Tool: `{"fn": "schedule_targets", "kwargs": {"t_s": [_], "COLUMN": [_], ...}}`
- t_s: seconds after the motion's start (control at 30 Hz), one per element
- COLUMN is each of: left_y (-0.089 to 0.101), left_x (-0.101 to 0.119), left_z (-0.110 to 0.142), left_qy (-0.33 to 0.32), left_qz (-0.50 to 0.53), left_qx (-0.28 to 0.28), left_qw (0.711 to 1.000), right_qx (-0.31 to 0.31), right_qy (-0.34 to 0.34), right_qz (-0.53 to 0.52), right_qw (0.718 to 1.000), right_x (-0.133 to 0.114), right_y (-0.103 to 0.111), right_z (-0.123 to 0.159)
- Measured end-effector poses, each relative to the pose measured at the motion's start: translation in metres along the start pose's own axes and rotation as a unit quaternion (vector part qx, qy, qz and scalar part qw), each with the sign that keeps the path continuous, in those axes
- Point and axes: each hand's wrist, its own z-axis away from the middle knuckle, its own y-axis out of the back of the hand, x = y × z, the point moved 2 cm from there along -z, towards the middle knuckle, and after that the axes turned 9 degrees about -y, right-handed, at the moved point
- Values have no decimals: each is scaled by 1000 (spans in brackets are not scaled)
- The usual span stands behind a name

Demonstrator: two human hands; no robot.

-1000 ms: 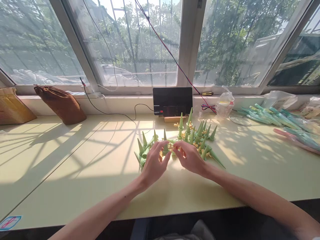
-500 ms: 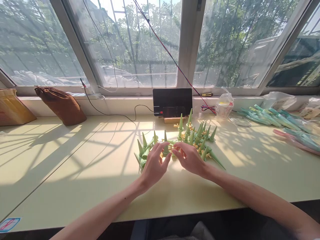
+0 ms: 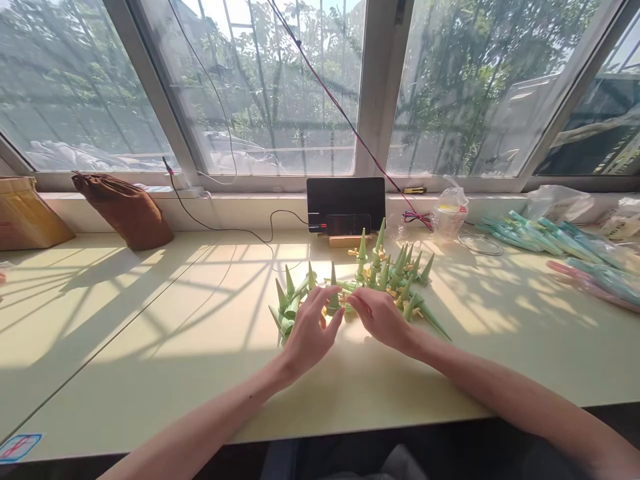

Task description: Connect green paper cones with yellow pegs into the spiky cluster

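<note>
My left hand [image 3: 313,323] curls its thumb and fingers round the lower part of an upright green cone-shaped piece [image 3: 333,277]. My right hand [image 3: 380,315] is closed, its thumb and forefinger pinched on a small yellow part [image 3: 347,301] beside that cone. The exact contact at the fingertips is partly hidden. More green cone pieces [image 3: 289,283] lie and stand left of my left hand. Beyond my right hand is a thicker cluster of green cones with yellow parts [image 3: 399,261], some upright and some lying.
A dark tablet [image 3: 345,193] leans at the back, with a phone [image 3: 349,223] on a wooden stand before it. A brown pouch [image 3: 127,213] and yellow bag [image 3: 30,215] stand left. Right are a bagged cup [image 3: 449,217] and teal plastic packets [image 3: 550,237]. A black cable [image 3: 225,228] crosses the back.
Both hands stay nearly in place; the right fingers have shifted slightly and the cone by my left hand sits a touch further right. A blurred pinkish shape appears at the left edge.
</note>
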Motion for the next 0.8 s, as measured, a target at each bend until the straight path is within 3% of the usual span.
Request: {"fn": "schedule_targets", "kwargs": {"t_s": [0.8], "left_y": [0], "left_x": [0], "left_z": [1], "left_qy": [6], "left_qz": [2], "left_qx": [-8], "left_qw": [1000], "right_qx": [-22], "right_qy": [1], "right_qz": [2], "right_qw": [1000], "right_x": [1], "right_y": [-3], "right_z": [1]}}
